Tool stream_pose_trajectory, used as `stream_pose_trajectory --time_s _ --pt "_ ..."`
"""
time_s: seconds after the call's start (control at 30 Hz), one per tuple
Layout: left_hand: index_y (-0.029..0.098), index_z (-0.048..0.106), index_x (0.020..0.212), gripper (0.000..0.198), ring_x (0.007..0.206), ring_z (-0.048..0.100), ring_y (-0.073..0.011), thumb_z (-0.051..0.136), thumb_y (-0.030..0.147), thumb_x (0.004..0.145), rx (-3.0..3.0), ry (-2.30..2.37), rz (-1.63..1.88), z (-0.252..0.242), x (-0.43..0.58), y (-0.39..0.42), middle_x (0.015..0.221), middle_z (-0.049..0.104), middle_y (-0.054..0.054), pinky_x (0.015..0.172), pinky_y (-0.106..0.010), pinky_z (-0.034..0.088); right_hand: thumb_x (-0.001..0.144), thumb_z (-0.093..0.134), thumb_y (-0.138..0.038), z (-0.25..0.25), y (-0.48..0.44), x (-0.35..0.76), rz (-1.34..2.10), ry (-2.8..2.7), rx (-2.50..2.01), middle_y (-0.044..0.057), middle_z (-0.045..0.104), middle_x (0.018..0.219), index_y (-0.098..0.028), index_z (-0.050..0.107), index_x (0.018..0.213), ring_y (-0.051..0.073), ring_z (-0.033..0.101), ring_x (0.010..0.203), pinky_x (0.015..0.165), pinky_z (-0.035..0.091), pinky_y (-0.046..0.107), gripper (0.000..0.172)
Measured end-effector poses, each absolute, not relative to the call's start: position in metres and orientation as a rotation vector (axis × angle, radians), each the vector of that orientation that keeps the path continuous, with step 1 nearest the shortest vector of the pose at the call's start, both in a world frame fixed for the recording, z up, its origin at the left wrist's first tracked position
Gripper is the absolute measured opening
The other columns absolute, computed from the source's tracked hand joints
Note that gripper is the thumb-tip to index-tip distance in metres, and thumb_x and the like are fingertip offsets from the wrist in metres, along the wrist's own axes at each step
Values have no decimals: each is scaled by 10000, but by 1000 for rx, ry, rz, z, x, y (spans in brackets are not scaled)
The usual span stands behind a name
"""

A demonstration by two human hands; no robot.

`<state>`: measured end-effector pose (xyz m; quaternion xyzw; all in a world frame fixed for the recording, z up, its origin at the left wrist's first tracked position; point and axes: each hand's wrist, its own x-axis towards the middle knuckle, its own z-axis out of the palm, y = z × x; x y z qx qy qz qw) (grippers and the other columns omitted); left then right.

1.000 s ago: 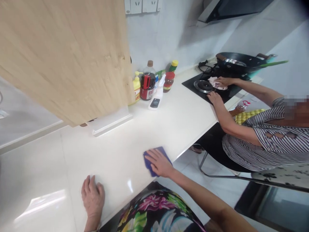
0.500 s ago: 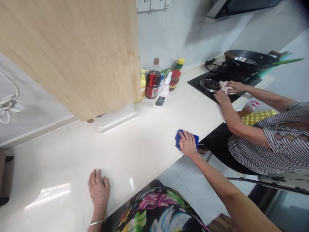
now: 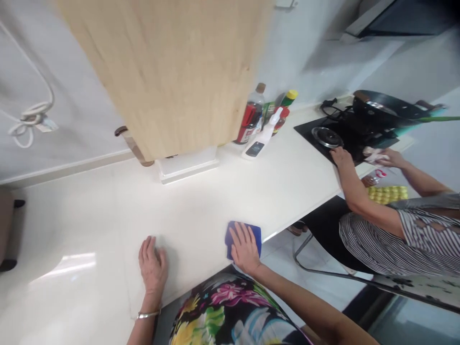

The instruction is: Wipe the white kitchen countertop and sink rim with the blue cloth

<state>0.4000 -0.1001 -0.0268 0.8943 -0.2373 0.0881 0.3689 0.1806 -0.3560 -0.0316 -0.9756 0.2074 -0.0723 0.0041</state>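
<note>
Under my right hand (image 3: 246, 249) is a folded blue cloth (image 3: 256, 233), pressed flat against the white countertop (image 3: 194, 211) close to its front edge. The fingers lie stretched over the cloth, which shows around them. My left hand (image 3: 153, 266), with a silver bangle at the wrist, rests on the counter to the left. Its fingers are loosely extended, the thumb stands apart, and nothing is in it. A white spray bottle (image 3: 258, 143) stands beyond the cloth, near several bottles and jars.
At right a co-worker in a striped top (image 3: 381, 239) has one hand by the cooktop (image 3: 316, 139) and a pale cloth (image 3: 375, 155) in the other. A wok (image 3: 388, 108) sits on the stove. A wooden cabinet (image 3: 172, 72) overhangs the counter's back.
My right hand has slid the blue cloth left along the counter, nearer my body. The view has shifted. The co-worker's hands have moved apart, the pale cloth now away from the burner.
</note>
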Motion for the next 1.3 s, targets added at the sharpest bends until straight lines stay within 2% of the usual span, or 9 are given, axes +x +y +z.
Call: stream_pose_trajectory --time_s 0.1,0.23,0.33,0.43,0.73,0.83,0.97,1.17,1.3 --pt "178 532 1327 395 1338 516 -248 443 269 953 2011 -340 201 -22 396 -89 1400 562 -164 1141 -513 426 907 488 -389 -23 -329 193 -135 435 -3066 140 158 1654 -145 246 1566 366 142 1512 1222 156 579 744" --pt "182 595 1171 294 1092 676 -207 440 259 933 1700 19 359 -12 394 -55 1152 676 -99 883 -415 602 918 488 -432 -16 -304 209 -50 147 -3070 175 127 1651 -119 213 1571 401 116 1510 1218 137 607 775" --pt "165 628 1004 225 771 716 -167 451 245 891 1690 189 444 -5 392 -16 911 701 -42 652 -332 601 917 492 -430 -14 -284 226 8 -105 -3044 195 126 1646 -98 225 1565 419 112 1505 1214 122 627 776" --pt "159 633 911 220 589 661 -129 434 231 855 1756 293 537 1 385 25 859 698 -28 530 -290 544 917 493 -420 -12 -257 250 42 -384 -2973 207 149 1638 -98 249 1559 424 119 1503 1210 112 638 758" --pt "166 625 915 235 453 522 -71 441 244 791 1714 665 613 -8 341 89 814 703 -1 454 -222 440 939 452 -382 -10 -147 313 88 -975 -2679 202 186 1632 -111 297 1532 391 133 1505 1215 99 633 670" --pt "169 632 918 240 431 503 -75 443 274 813 1697 673 540 -13 334 91 697 670 23 444 -219 412 936 457 -358 -10 -115 329 92 -1077 -2599 197 202 1628 -113 312 1518 378 131 1506 1217 105 628 648" --pt "172 655 907 263 412 482 -94 423 276 839 1756 637 450 -12 338 88 482 531 70 461 -232 402 929 476 -330 -10 -80 359 58 -1080 -2549 193 249 1613 -115 338 1502 367 133 1503 1221 112 614 627" --pt "184 649 921 259 403 457 -111 433 310 850 1671 529 373 -11 366 75 476 528 70 453 -253 383 910 506 -337 -10 -70 426 0 -1030 -2539 130 329 1589 -174 408 1468 309 166 1493 1233 141 553 590" --pt "184 672 915 284 413 464 -126 440 325 835 1754 399 264 -17 383 63 455 500 72 457 -259 385 920 485 -352 -10 -92 472 -36 -875 -2627 105 303 1607 -174 414 1473 307 157 1493 1242 117 522 585"
